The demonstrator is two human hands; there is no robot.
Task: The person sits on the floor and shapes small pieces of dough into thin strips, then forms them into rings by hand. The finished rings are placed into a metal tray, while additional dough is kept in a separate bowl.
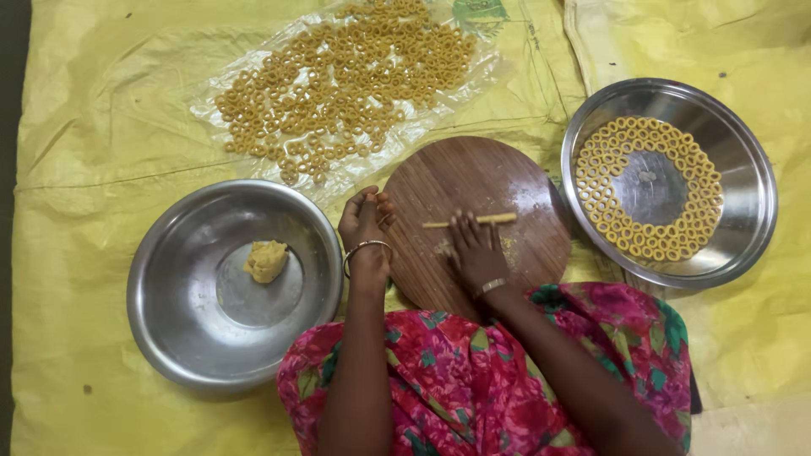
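Right now the dough strand [470, 221] lies across the round wooden board [524, 253], long axis from 9 to 3 o'clock.
I see my right hand [476, 251] flat and open at its 6 o'clock, fingertips touching it; my left hand [366, 221], loosely curled and empty, sits farther off at 9 o'clock by the board's edge.

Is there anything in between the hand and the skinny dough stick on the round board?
Nothing visible. The right hand already has its fingertips on the dough stick, which lies flat on the wooden board. The left hand rests loosely curled at the board's left edge, apart from the stick.
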